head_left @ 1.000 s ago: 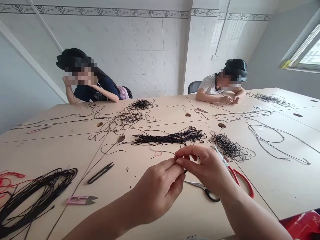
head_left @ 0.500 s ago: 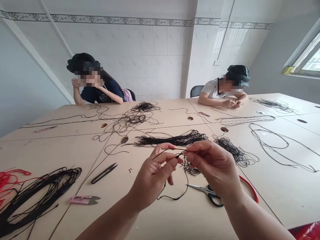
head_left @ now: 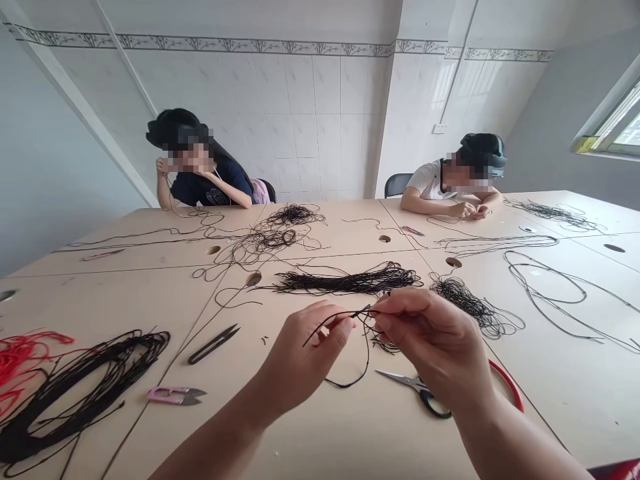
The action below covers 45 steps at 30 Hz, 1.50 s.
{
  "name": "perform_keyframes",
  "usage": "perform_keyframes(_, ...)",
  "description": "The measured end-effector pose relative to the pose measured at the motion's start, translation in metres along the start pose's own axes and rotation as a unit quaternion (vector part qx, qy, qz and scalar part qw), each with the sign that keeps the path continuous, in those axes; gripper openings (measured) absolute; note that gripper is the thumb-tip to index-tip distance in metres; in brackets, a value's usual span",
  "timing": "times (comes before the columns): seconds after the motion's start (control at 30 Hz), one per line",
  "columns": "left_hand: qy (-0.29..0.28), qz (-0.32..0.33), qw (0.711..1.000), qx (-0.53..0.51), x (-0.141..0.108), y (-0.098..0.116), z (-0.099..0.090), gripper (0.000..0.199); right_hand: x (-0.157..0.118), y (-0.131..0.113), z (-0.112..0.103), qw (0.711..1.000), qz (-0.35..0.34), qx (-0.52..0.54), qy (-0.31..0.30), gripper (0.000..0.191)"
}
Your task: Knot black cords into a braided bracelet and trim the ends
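A thin black cord (head_left: 345,385) is held up between my hands, with a loop hanging below and a small knot or crossing near the fingertips. My left hand (head_left: 313,353) pinches it between thumb and fingers, and one loose end curves over the index finger. The thumb and index finger of my right hand (head_left: 433,340) close on the cord just to the right of the crossing. Beneath my right hand lie scissors (head_left: 415,383) with black handles. Behind my hands rests a long bundle of black cords (head_left: 345,279).
On the left are pink thread snips (head_left: 175,396), black snips (head_left: 214,345), a coil of black cord (head_left: 30,433) and red cord (head_left: 25,360). A tangled cord pile (head_left: 465,303) lies at right. Two people (head_left: 230,180) sit across the table, handling cords. Round holes (head_left: 254,279) pierce the tabletop.
My left fingers have folded in, and the loose cord end now droops over them. The hanging loop has shifted. The whole view has moved slightly, so the table items appear further right.
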<state>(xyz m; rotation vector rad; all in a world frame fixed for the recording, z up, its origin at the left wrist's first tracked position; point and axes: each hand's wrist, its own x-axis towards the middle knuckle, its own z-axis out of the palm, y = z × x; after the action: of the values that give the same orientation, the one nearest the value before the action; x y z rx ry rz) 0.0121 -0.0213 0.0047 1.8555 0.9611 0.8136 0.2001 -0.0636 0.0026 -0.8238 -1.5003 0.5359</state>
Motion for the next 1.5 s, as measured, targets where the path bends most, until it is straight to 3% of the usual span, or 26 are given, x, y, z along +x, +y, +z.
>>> perform_keyframes(0.1,-0.007,0.015,1.000,-0.013,0.001,-0.001,0.003,0.033,0.000,0.001,0.002,1.000,0.009,0.011,-0.015,0.019)
perform_keyframes(0.33,-0.055,-0.050,0.987,-0.145,0.014,-0.015,0.003,0.025,0.002,0.007,0.006,0.993,0.072,0.090,-0.027,0.016)
perform_keyframes(0.5,-0.062,-0.058,0.976,-0.200,0.020,-0.028,0.008,0.032,0.004,0.012,0.011,0.976,0.131,0.174,-0.020,0.015)
perform_keyframes(0.67,-0.052,-0.074,0.965,-0.245,0.023,-0.031,0.015,0.024,0.004,0.014,0.015,0.962,0.146,0.231,-0.028,0.014)
perform_keyframes(1.0,-0.033,-0.101,0.961,-0.257,0.024,-0.032,0.014,0.022,0.000,0.022,0.011,0.984,0.115,0.138,-0.005,0.013)
perform_keyframes(1.13,-0.015,-0.137,0.951,-0.277,0.024,-0.030,0.009,0.021,0.000,0.020,0.003,0.998,0.064,0.029,0.002,0.026)
perform_keyframes(1.33,-0.042,-0.208,0.905,-0.369,0.027,-0.027,0.005,0.038,-0.001,0.008,-0.003,0.998,-0.031,-0.048,-0.028,0.042)
perform_keyframes(1.5,-0.028,-0.222,0.887,-0.403,0.029,-0.024,0.001,0.041,-0.018,-0.001,-0.008,0.998,-0.007,-0.016,-0.054,0.069)
